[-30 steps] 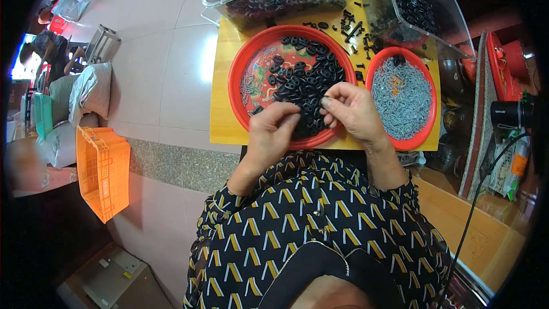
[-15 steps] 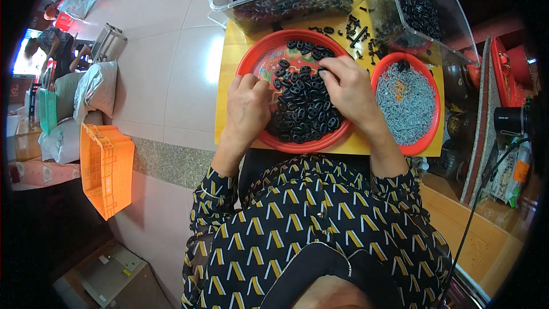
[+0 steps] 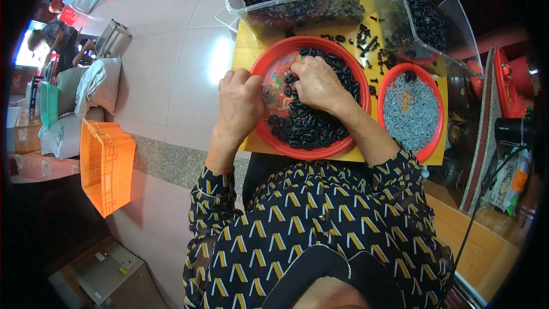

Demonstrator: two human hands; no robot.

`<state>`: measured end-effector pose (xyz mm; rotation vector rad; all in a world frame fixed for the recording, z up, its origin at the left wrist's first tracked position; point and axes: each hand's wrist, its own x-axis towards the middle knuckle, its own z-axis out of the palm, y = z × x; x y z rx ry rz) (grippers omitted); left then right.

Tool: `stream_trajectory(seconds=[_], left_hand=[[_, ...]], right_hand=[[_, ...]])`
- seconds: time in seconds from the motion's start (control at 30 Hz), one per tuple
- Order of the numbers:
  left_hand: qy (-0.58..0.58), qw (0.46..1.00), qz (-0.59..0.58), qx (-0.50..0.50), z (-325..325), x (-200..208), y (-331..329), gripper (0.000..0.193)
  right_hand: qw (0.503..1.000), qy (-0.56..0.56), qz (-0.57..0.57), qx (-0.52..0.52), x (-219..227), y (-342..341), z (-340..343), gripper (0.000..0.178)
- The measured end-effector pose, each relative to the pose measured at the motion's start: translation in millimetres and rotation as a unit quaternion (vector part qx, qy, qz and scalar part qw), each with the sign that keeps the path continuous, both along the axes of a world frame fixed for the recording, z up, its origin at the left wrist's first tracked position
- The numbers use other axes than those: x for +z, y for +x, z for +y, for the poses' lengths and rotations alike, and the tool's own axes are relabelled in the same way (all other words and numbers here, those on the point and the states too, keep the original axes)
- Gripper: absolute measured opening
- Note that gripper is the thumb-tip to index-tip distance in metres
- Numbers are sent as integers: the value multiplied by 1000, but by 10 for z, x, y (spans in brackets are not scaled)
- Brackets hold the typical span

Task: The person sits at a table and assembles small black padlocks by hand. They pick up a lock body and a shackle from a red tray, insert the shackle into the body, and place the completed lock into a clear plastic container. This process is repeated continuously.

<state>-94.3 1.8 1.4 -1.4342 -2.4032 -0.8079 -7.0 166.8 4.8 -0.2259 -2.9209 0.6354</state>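
A round red tray (image 3: 350,146) with a patterned bottom holds a heap of small black oval plastic pieces with holes (image 3: 306,129). Over the middle of this heap, my right hand (image 3: 320,84) reaches in with fingers curled down and closed; what they grip, if anything, is hidden. My left hand (image 3: 239,100) is closed like a fist just outside the tray's left rim, its knuckles up, and I cannot make out what is inside it. To the right, a red oval tray (image 3: 437,131) contains many silvery screws (image 3: 409,109) and a few orange bits.
Clear plastic bins (image 3: 311,1) of black pieces stand at the back of the yellow table (image 3: 240,51). Loose black parts (image 3: 369,40) lie between bins and trays. An orange crate (image 3: 107,166) is on the floor at left. Sacks (image 3: 100,88) and a seated person (image 3: 60,43) are farther off.
My right hand has moved left from the tray's right rim onto the middle of the heap. My left hand has drawn outward, left of the rim. The whole view has shifted slightly.
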Motion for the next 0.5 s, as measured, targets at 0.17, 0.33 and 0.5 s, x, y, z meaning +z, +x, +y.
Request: stream_trajectory(seconds=[0.17, 0.33, 0.5], left_hand=[[-100, 992, 42, -61, 219, 76, 10, 8], [-194, 975, 81, -67, 315, 36, 9, 11], [-193, 974, 90, -74, 310, 60, 54, 18]], right_hand=[[999, -48, 15, -1, -61, -12, 43, 7], [991, -79, 101, 28, -31, 86, 69, 9], [977, -188, 93, -40, 112, 329, 34, 9]])
